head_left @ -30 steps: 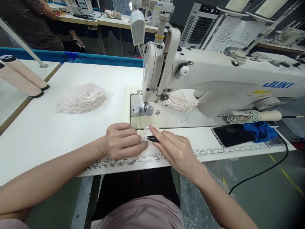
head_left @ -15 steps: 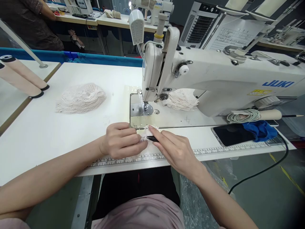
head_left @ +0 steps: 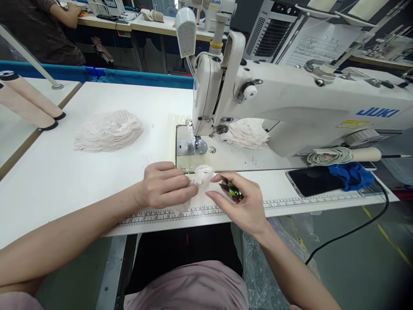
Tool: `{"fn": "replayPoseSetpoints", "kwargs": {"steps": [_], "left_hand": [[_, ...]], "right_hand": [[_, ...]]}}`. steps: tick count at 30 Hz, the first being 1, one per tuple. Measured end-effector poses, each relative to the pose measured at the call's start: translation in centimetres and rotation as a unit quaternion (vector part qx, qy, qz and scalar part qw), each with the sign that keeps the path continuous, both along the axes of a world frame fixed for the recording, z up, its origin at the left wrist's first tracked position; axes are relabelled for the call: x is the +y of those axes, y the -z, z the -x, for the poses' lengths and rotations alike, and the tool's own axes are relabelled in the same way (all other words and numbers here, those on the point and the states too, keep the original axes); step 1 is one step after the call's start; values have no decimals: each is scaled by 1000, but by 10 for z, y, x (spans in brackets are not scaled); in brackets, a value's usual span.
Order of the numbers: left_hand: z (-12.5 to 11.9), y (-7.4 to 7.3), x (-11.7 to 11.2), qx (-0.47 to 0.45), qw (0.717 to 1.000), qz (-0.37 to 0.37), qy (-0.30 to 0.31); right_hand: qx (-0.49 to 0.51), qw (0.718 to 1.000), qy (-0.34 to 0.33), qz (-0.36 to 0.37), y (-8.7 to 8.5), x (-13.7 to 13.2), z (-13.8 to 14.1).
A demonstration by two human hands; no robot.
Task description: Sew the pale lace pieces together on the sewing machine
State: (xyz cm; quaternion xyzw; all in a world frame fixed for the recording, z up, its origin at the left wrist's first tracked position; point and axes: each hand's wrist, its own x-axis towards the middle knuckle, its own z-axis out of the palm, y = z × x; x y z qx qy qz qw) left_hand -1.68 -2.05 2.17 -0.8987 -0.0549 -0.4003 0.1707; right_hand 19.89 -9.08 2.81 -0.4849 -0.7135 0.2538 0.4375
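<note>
My left hand (head_left: pixel 167 186) is closed, its thumb and fingers pinching a small piece of white lace (head_left: pixel 204 174) near the table's front edge. The lace stands out to the right of the fingertips, in front of the needle plate. My right hand (head_left: pixel 241 200) has a pair of green thread snips (head_left: pixel 232 190) tucked in its palm, dark blades pointing left towards the lace. Thumb and forefinger of that hand are spread, close to the lace but apart from it. Part of the snips is hidden by the fingers.
A white sewing machine (head_left: pixel 290 94) stands behind my hands. Lace piles lie at the left (head_left: pixel 109 131) and under the machine arm (head_left: pixel 247 133). At the right are a phone (head_left: pixel 314 181), a blue scrunchie (head_left: pixel 353 176) and coiled cord (head_left: pixel 331 156). A person (head_left: pixel 38 34) works at the back left.
My right hand has drawn back to the right; its thumb and forefinger have parted and the snips have come away from the lace. My left hand stays nearly in place, and more lace shows.
</note>
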Motion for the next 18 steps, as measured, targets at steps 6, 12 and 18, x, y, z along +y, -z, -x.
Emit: {"fn": "replayPoseSetpoints", "kwargs": {"steps": [6, 12, 18], "left_hand": [[3, 1, 0, 10, 1000, 21, 6], [0, 3, 2, -11, 1000, 17, 3], [-3, 13, 8, -66, 995, 51, -47]], "right_hand": [[42, 994, -14, 101, 9, 1, 18], [62, 985, -68, 148, 9, 0, 11], [-79, 927, -156, 333, -2, -39, -84]]}}
